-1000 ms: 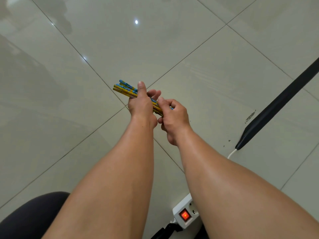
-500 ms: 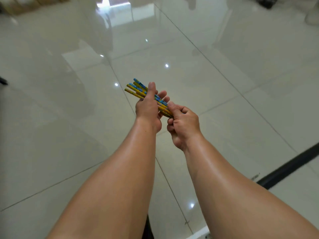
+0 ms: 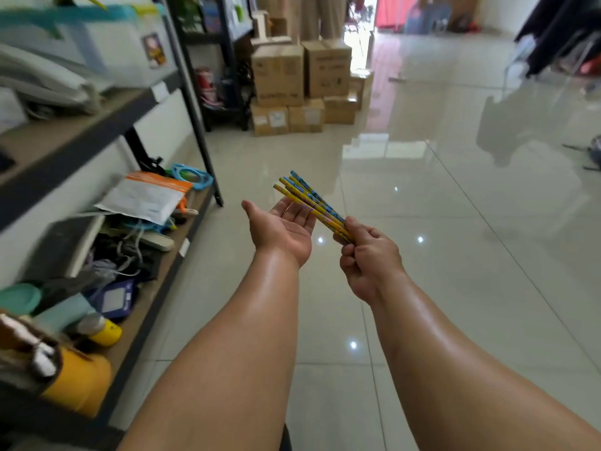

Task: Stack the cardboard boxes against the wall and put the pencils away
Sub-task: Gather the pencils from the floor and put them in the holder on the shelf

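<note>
Several yellow and blue pencils form a bundle held out over the tiled floor at the frame's middle. My right hand is shut on their near ends. My left hand is open, palm up, just left of the bundle, its fingers under or touching the pencils. Stacked cardboard boxes stand far ahead by the wall, past the shelving.
A black metal shelf rack runs along the left, loaded with a white mailer, cables, bottles, a yellow container and plastic bins. Glossy floor tiles stretch ahead and to the right. Dark furniture stands at the far right.
My view has swung up from the floor to the room and the shelf. My left hand, which gripped the pencils, has opened palm up; my right hand keeps hold of the bundle.
</note>
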